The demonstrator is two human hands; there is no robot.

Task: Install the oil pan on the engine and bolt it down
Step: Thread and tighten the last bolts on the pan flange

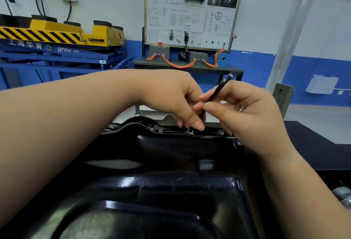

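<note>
The glossy black oil pan (152, 191) fills the lower half of the view, lying on the engine. Along its far flange sit bolt holes, with a bolt (190, 131) in the middle one and another bolt head (220, 132) to its right. My right hand (247, 113) pinches a thin black rod-like tool (218, 90) that slants up to the right. My left hand (176, 102) reaches over the far flange; its curled fingertips meet the tool's lower end just above the middle bolt. The tool's tip is hidden behind my fingers.
A dark workbench top (313, 136) extends to the right of the pan. A grey metal post (283, 96) stands behind my right hand. Farther back are a training board on a table (191, 14) and a yellow-and-blue lift (57, 37) at the left.
</note>
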